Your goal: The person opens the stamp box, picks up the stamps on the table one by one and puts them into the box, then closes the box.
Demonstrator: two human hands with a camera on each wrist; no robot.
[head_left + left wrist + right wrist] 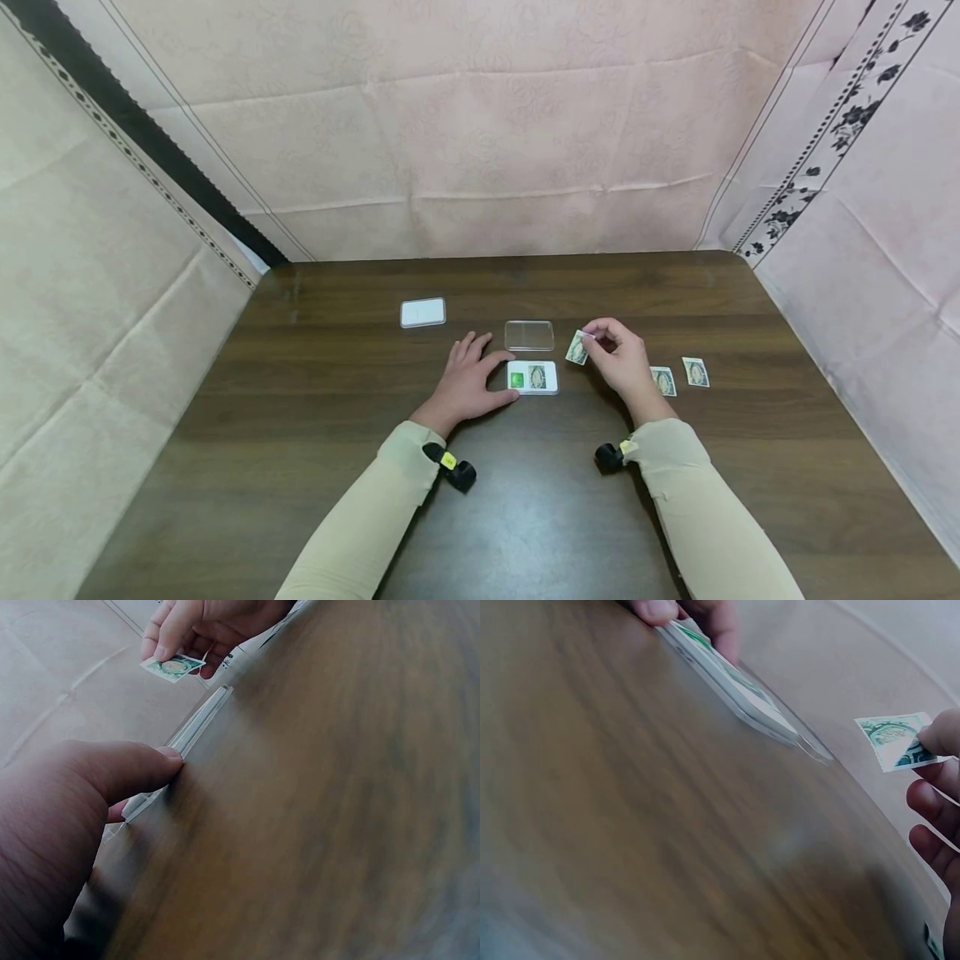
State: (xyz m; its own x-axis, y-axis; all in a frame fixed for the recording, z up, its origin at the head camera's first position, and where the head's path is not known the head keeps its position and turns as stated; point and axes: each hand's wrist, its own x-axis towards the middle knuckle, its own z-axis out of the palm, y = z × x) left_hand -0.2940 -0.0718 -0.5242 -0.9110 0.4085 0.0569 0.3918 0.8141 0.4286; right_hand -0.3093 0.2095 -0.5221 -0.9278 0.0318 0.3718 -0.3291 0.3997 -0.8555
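Observation:
A small white flat case (552, 368) lies on the table with a green square (517, 380) and a green stamp (537, 377) on its face. My left hand (468, 383) holds the case by its left end, thumb on the near edge and index finger at the far one. To the right of the case, my right hand (624, 367) pinches another green, white-bordered stamp (576, 348) between thumb and fingers. That stamp (885, 739) is held up off the table in the right wrist view.
Just behind the case lies a clear plastic cover (528, 336). Farther left is a white rectangular box (422, 312). Two more stamps rest on the table (480, 542) at right, one (664, 382) beside my right wrist and one (696, 372) beyond it. Cloth (487, 150) hangs behind the table.

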